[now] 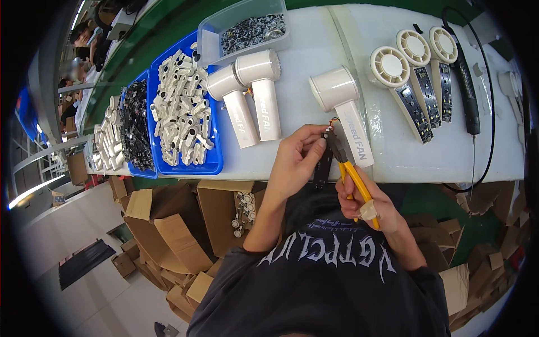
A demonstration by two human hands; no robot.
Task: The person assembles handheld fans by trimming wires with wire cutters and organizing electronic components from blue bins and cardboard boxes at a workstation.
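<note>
Head cam: L hand (298,158) has fingers pinched on the black board (322,168) at the table (300,56)'s near edge, left of the white fan (345,106), R hand (368,199) fingers curled round yellow-handled pliers (356,181), so imo keep board steady & don't nick wires (334,120).

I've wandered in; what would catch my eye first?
Probably the yellow-handled pliers in the right hand, close to the dark strip in the left hand. Left of them, a blue tray is heaped with small white parts. Farther right on the table, three white round-headed pieces show bare circuit boards.
</note>
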